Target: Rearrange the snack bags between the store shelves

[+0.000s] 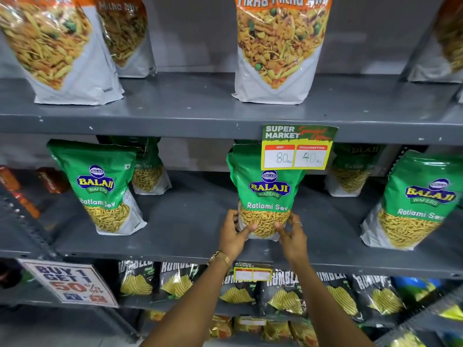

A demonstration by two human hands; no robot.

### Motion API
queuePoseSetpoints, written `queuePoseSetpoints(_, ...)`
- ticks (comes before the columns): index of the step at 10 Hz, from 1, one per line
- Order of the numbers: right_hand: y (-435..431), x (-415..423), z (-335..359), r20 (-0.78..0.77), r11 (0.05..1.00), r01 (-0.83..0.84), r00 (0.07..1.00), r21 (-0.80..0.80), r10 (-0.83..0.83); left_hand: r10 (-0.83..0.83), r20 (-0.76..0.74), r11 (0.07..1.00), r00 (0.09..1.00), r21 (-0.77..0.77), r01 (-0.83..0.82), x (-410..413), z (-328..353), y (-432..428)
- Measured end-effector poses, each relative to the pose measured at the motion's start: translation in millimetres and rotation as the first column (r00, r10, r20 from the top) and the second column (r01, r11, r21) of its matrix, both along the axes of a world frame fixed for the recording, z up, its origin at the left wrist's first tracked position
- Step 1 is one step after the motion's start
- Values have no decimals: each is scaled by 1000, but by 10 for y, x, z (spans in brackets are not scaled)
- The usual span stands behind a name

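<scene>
Between the left hand point(234, 234) and the right hand point(292, 234), clamped at its lower corners: the green Ratlami Sev bag point(266, 194). Standing upright on the middle shelf point(190, 221), long axis rising straight above both hands, equally near to each. Just above the bag top, overlapping it, the price tag point(298, 147). Farther up, the Tikha Mitha bag point(278, 51).

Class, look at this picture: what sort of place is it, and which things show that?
Very likely a supermarket snack aisle: grey metal shelves of upright green Ratlami Sev bags, a yellow-and-green "Super Market" price tag, and a white "Buy 1 Get 1" sign.
</scene>
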State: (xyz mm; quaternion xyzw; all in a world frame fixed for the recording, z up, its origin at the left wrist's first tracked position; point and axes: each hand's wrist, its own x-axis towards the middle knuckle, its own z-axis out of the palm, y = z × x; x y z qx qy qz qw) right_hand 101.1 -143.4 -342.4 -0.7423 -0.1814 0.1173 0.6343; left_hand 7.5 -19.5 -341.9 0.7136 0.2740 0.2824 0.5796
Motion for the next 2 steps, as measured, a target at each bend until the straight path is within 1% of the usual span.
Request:
queuePoseSetpoints(1,-21,7,19,-2,1000,-16,1000,3,16,-9,-4,1000,1000,24,9,-21,20,-1)
queuePoseSetpoints(2,-44,-39,116,-19,999,-40,999,-14,40,-19,-27,1000,999,14,19,-24,95,-11)
